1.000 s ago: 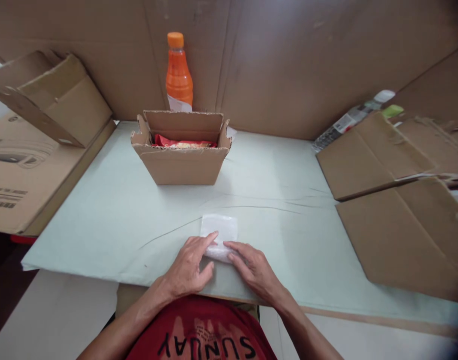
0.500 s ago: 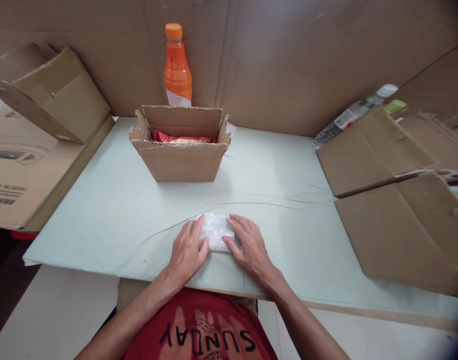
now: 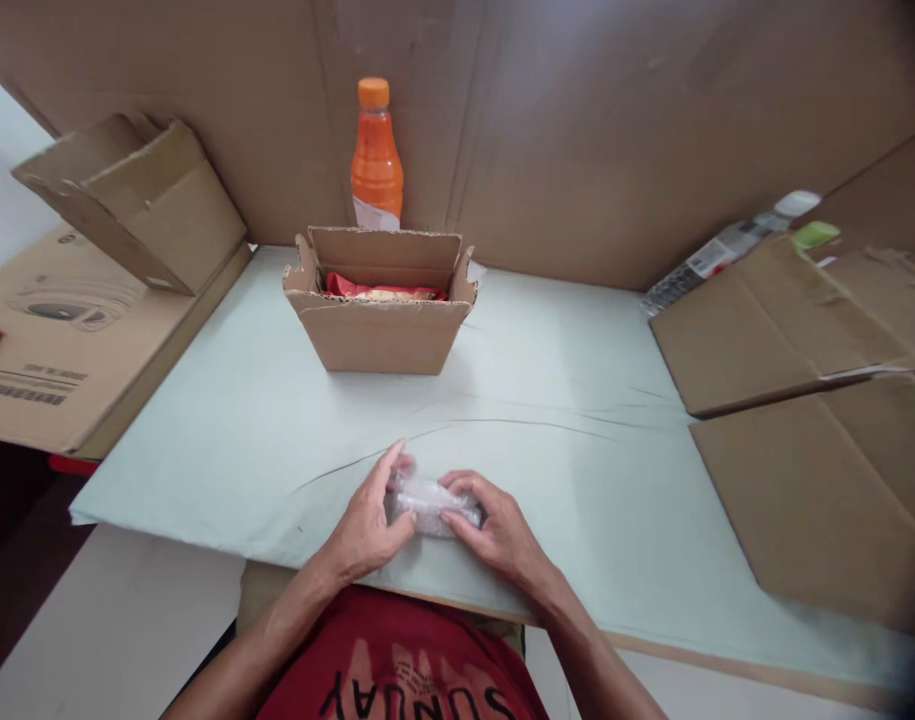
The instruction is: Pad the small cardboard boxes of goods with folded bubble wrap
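A small bundle of clear bubble wrap is between my two hands, close to the front edge of the table; what it may contain cannot be made out. My right hand grips its right end, thumb in front and fingers bent over the top. Around the left end is my left hand, with its thumb against the near side, the index finger raised and the other fingers curled behind. Beyond the hands stands an open cardboard box with a red packet inside.
An orange bottle stands behind the box against the cardboard wall. On the right are cardboard boxes and a leaning clear bottle. Another open carton rests on a printed box at the left.
The bubble wrap lay flat under both hands; now it is bunched and narrower, tilted between them. My left fingers have lifted and spread. The whole view has shifted slightly.
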{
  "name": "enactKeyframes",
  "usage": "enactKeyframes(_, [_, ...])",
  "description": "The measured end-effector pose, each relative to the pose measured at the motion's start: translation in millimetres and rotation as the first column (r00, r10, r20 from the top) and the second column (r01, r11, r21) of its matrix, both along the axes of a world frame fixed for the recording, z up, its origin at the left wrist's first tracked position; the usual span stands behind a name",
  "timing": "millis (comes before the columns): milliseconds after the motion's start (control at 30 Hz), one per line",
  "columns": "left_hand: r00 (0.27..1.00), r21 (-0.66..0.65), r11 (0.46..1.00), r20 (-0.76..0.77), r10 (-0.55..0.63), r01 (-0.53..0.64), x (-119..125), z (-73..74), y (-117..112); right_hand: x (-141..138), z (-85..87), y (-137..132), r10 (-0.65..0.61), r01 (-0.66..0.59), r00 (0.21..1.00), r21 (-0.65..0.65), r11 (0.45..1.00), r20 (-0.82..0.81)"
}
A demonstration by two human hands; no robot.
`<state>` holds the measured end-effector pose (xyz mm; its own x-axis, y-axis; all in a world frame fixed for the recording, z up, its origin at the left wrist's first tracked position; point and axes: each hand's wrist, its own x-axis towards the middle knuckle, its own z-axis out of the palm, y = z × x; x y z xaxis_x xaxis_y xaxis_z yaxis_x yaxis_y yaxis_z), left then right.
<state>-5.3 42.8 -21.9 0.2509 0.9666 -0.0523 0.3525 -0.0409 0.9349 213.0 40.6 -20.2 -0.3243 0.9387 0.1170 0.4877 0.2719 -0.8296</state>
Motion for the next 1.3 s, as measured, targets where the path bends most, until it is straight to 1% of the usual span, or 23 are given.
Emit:
enactKeyframes(67, [0.994, -0.117, 0.992, 0.102, -0.031, 0.043, 0.6, 6.3, 2.3, 0.8, -0.3, -3.5, -0.053, 0.050, 0.997, -0.056, 0.997, -0.050])
enactKeyframes(133, [0.984, -0.179, 0.984, 0.174, 0.022, 0.010, 3.5, 9.2, 5.2, 3.4, -4.0, -4.6, -0.129, 0.118, 0.984, -0.091, 0.989, -0.120])
enactKeyframes(233, [0.964, -0.242, 0.968, 0.238, 0.120, -0.061, 7.9, 5.4, 8.3, 8.3, -13.8, -3.2, -0.169, 0.123, 0.951, -0.183, 0.975, -0.259])
enactKeyframes(333, [0.972, -0.267, 0.963, 0.210, 0.103, -0.044, 8.2, -1.2, 9.5, 9.8, -21.5, 0.2, -0.227, 0.162, 0.943, -0.258, 0.953, -0.245])
enactKeyframes(400, [0.988, -0.226, 0.974, 0.148, 0.051, -0.017, 4.2, -0.2, 12.8, 9.4, -21.1, 3.6, -0.270, 0.215, 0.943, -0.264, 0.940, -0.196])
enactKeyframes(433, [0.994, -0.172, 0.985, 0.104, 0.039, -0.021, 0.8, 3.5, 16.4, 9.3, -18.8, 5.5, -0.278, 0.229, 0.944, -0.256, 0.939, -0.178])
enactKeyframes(500, [0.997, 0.045, 0.996, -0.001, 0.071, -0.071, -8.8, 18.9, 29.8, 10.5, -10.5, 10.2, -0.269, 0.232, 0.952, -0.221, 0.947, -0.150])
enactKeyframes(533, [0.992, 0.205, 0.973, -0.050, 0.118, -0.105, -14.5, 30.3, 39.9, 12.1, -4.8, 12.8, -0.258, 0.231, 0.957, -0.197, 0.953, -0.130])
enactKeyframes(567, [0.980, 0.380, 0.916, -0.088, 0.176, -0.130, -20.4, 43.6, 52.1, 14.4, 1.4, 15.8, -0.248, 0.228, 0.962, -0.168, 0.959, -0.110])
enactKeyframes(633, [0.949, 0.671, 0.732, -0.138, 0.285, -0.122, -32.0, 72.1, 81.4, 20.9, 14.6, 23.0, -0.236, 0.228, 0.969, -0.098, 0.969, -0.078])
enactKeyframes(667, [0.929, 0.760, 0.643, -0.167, 0.330, -0.092, -37.3, 85.3, 97.1, 25.0, 21.4, 27.3, -0.233, 0.229, 0.970, -0.063, 0.971, -0.067])
enactKeyframes(700, [0.907, 0.818, 0.574, -0.203, 0.370, -0.051, -42.0, 96.5, 112.2, 29.7, 28.5, 32.2, -0.237, 0.235, 0.970, -0.026, 0.972, -0.059])
enactKeyframes(733, [0.880, 0.854, 0.521, -0.242, 0.409, -0.008, -46.1, 105.0, 125.9, 34.6, 35.9, 37.6, -0.250, 0.251, 0.967, 0.013, 0.968, -0.053])
enactKeyframes(800, [0.825, 0.887, 0.456, -0.304, 0.476, 0.064, -52.1, 112.4, 145.7, 44.3, 52.8, 49.2, -0.298, 0.302, 0.953, 0.084, 0.950, -0.048])
enactKeyframes(900, [0.781, 0.910, 0.407, -0.309, 0.543, 0.077, -56.0, 103.5, 151.6, 52.2, 85.4, 66.9, -0.407, 0.418, 0.908, 0.183, 0.890, -0.096])
enactKeyframes(933, [0.780, 0.913, 0.404, -0.299, 0.550, 0.066, -56.3, 97.9, 148.3, 51.5, 98.0, 73.1, -0.459, 0.475, 0.880, 0.212, 0.854, -0.122])
enactKeyframes(1000, [0.790, 0.914, 0.404, -0.280, 0.545, 0.045, -56.0, 87.3, 138.5, 44.2, 123.6, 87.6, -0.571, 0.597, 0.802, 0.271, 0.755, -0.173])
enactKeyframes(1033, [0.799, 0.913, 0.405, -0.273, 0.536, 0.040, -55.8, 83.3, 133.8, 38.0, 135.4, 96.9, -0.607, 0.636, 0.770, 0.305, 0.709, -0.197])
enactKeyframes(1067, [0.810, 0.914, 0.404, -0.265, 0.523, 0.038, -55.7, 80.6, 130.1, 30.5, 145.5, 107.7, -0.610, 0.644, 0.762, 0.343, 0.683, -0.216])
enactKeyframes(1100, [0.821, 0.916, 0.401, -0.255, 0.512, 0.034, -55.7, 79.0, 127.6, 22.4, 153.5, 120.2, -0.582, 0.621, 0.781, 0.386, 0.682, -0.228])
enactKeyframes(1167, [0.836, 0.915, 0.402, -0.240, 0.493, 0.026, -56.2, 78.0, 126.4, 6.0, 162.5, 148.4, -0.451, 0.492, 0.868, 0.481, 0.726, -0.208])
enactKeyframes(1233, [0.845, 0.909, 0.417, -0.240, 0.477, 0.023, -57.3, 77.8, 128.4, -7.6, 163.9, 176.2, -0.305, 0.322, 0.944, 0.556, 0.767, -0.126])
enactKeyframes(1300, [0.852, 0.899, 0.436, -0.248, 0.461, 0.025, -58.8, 76.7, 131.0, -16.6, 162.9, 198.1, -0.205, 0.164, 0.979, 0.586, 0.793, 0.004])
